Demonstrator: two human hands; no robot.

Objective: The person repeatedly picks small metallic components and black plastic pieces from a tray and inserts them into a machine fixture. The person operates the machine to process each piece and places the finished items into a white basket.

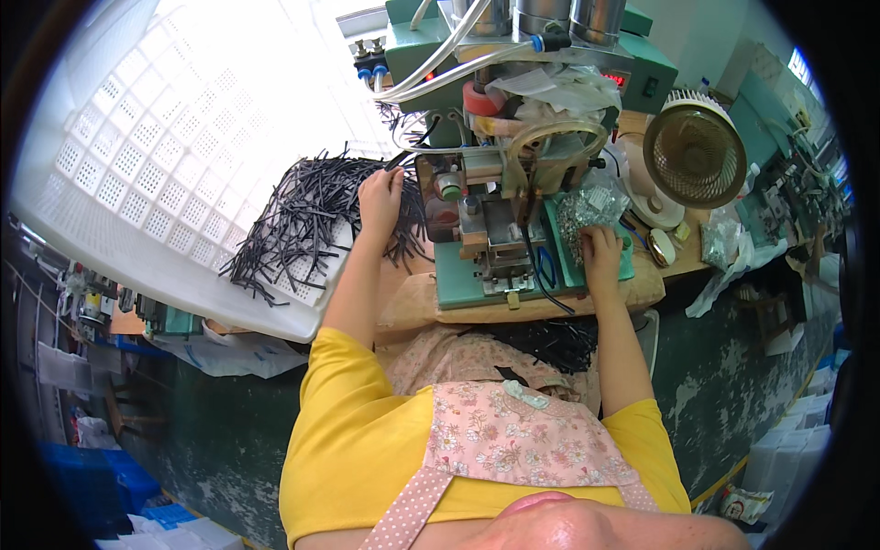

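My left hand (379, 203) is raised beside a green bench press (500, 234), at the edge of a heap of black strips (307, 206). Its fingers are closed, with a dark strip (401, 161) at their tips. My right hand (601, 257) reaches down to a pile of small metal parts (573, 223) in a green tray (627, 267) on the machine's right side. Those fingertips are pinched together among the parts, and whatever they grip is hidden. A black strip (533, 261) hangs down the front of the press, near a blue-handled tool (546, 267).
The heap lies in a large white perforated crate (137, 151) on the left. A small fan (695, 154) stands to the right on the wooden bench (694, 252). White air hoses (431, 78) cross above the press. More black strips (555, 346) lie by my lap.
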